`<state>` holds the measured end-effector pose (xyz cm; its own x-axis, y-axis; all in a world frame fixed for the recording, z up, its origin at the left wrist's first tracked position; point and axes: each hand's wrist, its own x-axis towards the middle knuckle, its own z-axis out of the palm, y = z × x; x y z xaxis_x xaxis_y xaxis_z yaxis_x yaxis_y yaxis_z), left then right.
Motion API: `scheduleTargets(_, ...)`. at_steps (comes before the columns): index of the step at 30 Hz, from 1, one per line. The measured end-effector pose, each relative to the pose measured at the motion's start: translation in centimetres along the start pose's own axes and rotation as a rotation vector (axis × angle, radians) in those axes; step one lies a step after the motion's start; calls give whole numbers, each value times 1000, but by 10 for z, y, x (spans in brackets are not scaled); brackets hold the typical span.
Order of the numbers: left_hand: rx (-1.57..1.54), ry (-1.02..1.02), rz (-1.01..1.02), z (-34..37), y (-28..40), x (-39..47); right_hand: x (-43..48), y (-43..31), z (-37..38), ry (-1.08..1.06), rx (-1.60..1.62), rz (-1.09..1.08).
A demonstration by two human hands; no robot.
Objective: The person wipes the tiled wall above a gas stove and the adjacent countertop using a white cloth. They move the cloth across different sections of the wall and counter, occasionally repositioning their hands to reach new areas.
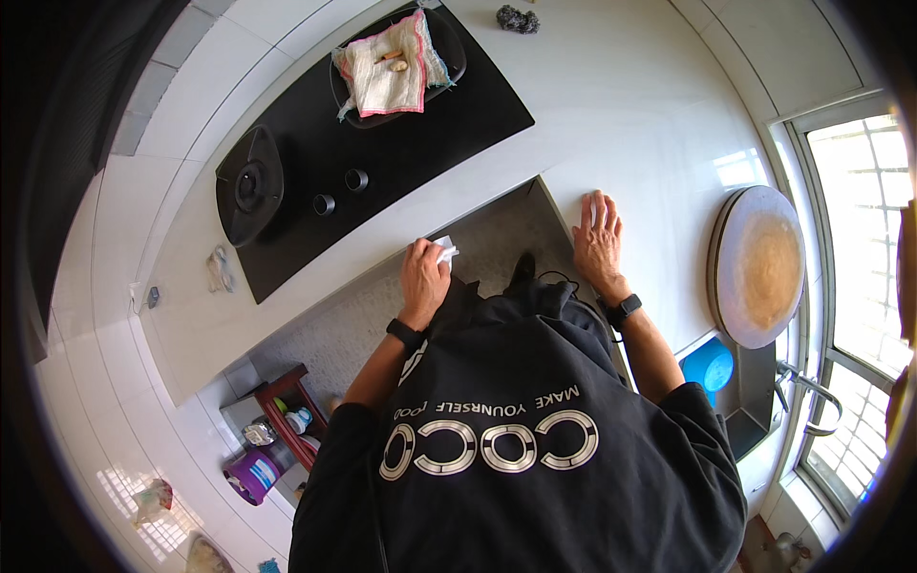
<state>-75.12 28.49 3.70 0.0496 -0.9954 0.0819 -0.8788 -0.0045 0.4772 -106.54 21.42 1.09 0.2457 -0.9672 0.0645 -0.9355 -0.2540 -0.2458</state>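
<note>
My left hand (425,281) is closed around a crumpled white tissue or cloth (448,249) at the front edge of the countertop. Part of that white piece is hidden under my fingers. To the right, my right hand (599,242) rests palm down on the white countertop (659,143), near its inner corner, with its fingers a little apart and holding nothing. Ahead of my left hand is a black glass gas hob (408,154) with two knobs. Over its far burner lies a pale cloth (387,71) with pink edging, bearing two small brownish pieces.
A bare burner (249,185) is at the hob's left end. At right a round board or lid (763,268) leans by the window, near a blue basin (708,364) and a sink tap (817,394). A dark scrubber (518,20) lies at the back. A red shelf (290,415) stands lower left.
</note>
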Motion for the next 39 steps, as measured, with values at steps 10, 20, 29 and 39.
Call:
scheduleTargets(10,196,79,124,2,8,62,3,-2,-7,-19,-23,-9)
scheduleTargets(20,118,107,157,22,11,69,1,1,1,-66,-36,4)
scheduleTargets(29,231,118,56,13,-32,24,4,2,-1,-98,-92,-54)
scheduleTargets(39,338,328,-245,-43,-218,-102,5,-2,0,-138,-156,-30)
